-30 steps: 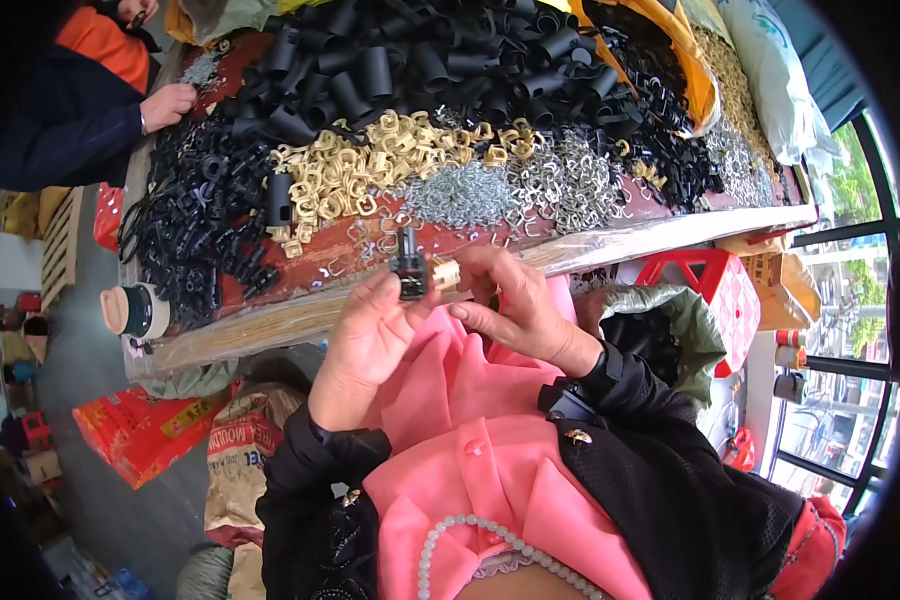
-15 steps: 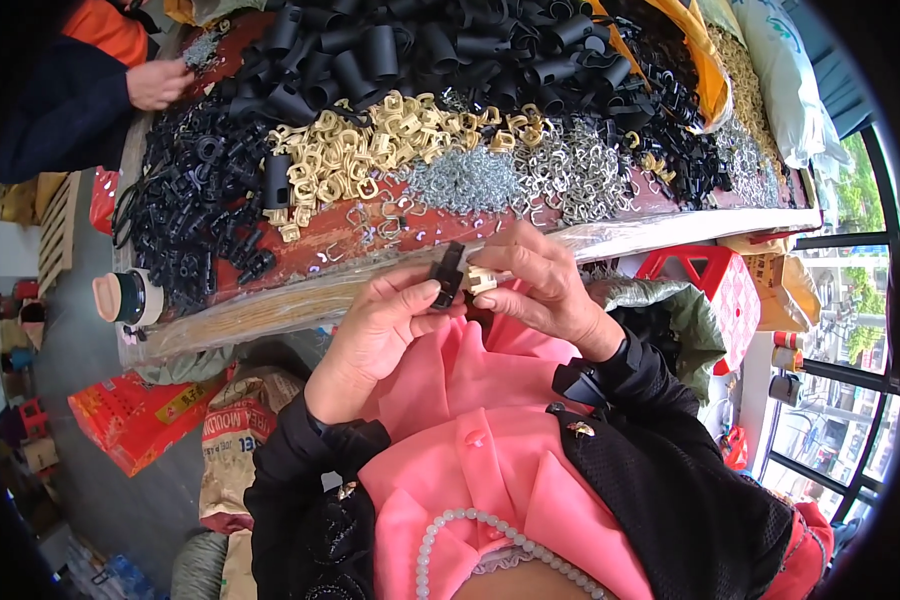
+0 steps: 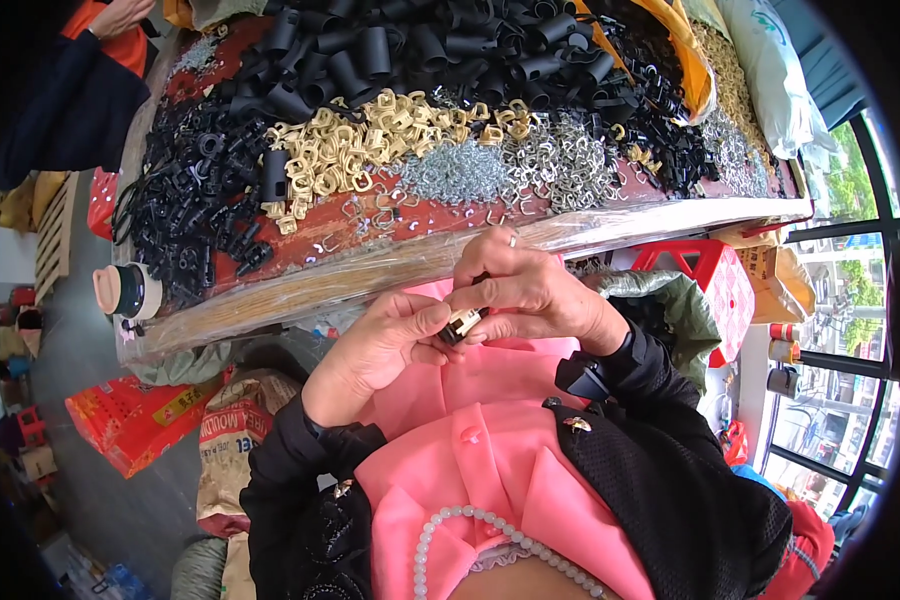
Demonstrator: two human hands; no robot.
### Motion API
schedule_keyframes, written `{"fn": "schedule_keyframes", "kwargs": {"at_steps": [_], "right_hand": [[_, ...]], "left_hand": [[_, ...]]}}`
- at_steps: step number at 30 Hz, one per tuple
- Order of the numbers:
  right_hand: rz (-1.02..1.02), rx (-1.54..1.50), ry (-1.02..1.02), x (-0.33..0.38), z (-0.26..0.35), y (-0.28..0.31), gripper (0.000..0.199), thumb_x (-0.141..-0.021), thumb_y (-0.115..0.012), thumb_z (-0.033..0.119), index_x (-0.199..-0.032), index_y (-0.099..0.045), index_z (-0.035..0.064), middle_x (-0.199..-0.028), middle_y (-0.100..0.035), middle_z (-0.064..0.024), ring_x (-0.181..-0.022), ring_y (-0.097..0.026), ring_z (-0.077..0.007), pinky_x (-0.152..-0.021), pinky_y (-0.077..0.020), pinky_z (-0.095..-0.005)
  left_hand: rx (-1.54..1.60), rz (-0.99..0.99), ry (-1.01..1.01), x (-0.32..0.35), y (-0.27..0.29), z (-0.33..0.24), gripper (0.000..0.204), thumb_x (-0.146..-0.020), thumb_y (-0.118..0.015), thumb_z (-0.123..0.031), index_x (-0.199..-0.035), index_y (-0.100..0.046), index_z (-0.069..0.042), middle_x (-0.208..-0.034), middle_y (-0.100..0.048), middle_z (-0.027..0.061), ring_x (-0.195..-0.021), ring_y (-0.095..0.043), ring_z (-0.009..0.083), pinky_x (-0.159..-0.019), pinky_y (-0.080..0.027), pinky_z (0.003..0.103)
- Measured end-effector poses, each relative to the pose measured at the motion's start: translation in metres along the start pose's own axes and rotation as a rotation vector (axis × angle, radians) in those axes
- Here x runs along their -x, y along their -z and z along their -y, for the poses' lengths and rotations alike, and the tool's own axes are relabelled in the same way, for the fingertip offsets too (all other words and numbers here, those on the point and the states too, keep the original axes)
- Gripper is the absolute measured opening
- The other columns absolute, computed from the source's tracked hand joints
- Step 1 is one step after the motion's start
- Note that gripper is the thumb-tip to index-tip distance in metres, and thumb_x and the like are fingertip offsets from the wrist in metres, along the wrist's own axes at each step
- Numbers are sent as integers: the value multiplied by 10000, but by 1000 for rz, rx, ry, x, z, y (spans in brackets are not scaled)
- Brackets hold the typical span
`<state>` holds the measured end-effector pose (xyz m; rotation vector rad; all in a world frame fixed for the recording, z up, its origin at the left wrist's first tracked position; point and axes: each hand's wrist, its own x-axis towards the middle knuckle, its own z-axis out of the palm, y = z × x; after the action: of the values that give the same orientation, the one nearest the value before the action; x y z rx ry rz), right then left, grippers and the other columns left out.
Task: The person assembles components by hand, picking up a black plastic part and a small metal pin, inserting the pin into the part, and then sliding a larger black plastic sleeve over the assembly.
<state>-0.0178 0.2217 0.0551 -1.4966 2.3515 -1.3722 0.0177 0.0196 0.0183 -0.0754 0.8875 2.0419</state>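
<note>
Over my lap, in front of the table edge, my two hands meet fingertip to fingertip. Between them is a small cream plastic part [image 3: 464, 321], set against a black plastic part [image 3: 451, 336]; fingers cover much of both. My left hand [image 3: 375, 345] is closed, its thumb and fingers pinching the pair from the left. My right hand [image 3: 530, 297] is also closed, gripping from the right with its thumb below and index finger above. How far the cream part sits inside the black one is hidden.
On the red table [image 3: 320, 235] lie cream clips [image 3: 345, 150], silver springs [image 3: 455, 172], metal hooks [image 3: 570, 165], small black parts [image 3: 185, 200] and black tubes [image 3: 370, 52]. A lidded jar [image 3: 130, 292] stands at the left corner. A co-worker's arm [image 3: 65, 110] is at far left; a red stool [image 3: 715, 290] at right.
The black part, earlier upright in my left fingers, and the cream part from my right are now together, lower down. The co-worker's hand has lifted away from the springs at far left.
</note>
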Motion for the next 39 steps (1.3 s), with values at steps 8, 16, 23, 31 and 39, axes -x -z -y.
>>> {"fn": "schedule_keyframes", "kwargs": {"at_steps": [8,16,23,31,39], "right_hand": [[-33,-166,-143,1,-17,-5,326,-683,-652,212,-954,-578,48,-874,-530,-83,-841,-511,-258,-749,-387,-354],[-242,499,-448,20,-85,38,172,-710,-596,106,-859,-564,26,-816,-536,-99,-804,-519,-266,-680,-424,-342],[-158,796,-531,29,-119,57,83,-703,-561,101,-762,-543,44,-722,-499,-77,-727,-498,-261,-629,-408,-347],[-1,988,-381,-49,-160,40,71,-696,-535,125,-751,-572,101,-747,-518,-53,-779,-507,-233,-660,-398,-344],[35,1052,-487,-41,-163,32,121,-682,-544,153,-792,-582,120,-744,-521,-45,-809,-502,-241,-708,-385,-375]], "left_hand": [[-97,-62,-6,-12,4,-9,272,-792,-546,-196,-940,-539,33,-824,-594,118,-722,-598,193,-625,-496,255],[-25,-397,-550,-9,45,-31,195,-800,-494,-81,-951,-535,36,-831,-591,137,-732,-599,179,-596,-496,229],[-381,-906,-807,21,93,-55,207,-813,-498,-81,-992,-526,20,-849,-595,124,-723,-596,157,-596,-474,198],[-402,-831,-791,15,79,-39,216,-808,-501,-66,-1002,-516,28,-872,-591,108,-734,-584,138,-619,-462,194],[-389,-754,-787,19,63,-29,222,-808,-501,-74,-1006,-510,25,-869,-591,99,-727,-574,127,-628,-444,202]]}}
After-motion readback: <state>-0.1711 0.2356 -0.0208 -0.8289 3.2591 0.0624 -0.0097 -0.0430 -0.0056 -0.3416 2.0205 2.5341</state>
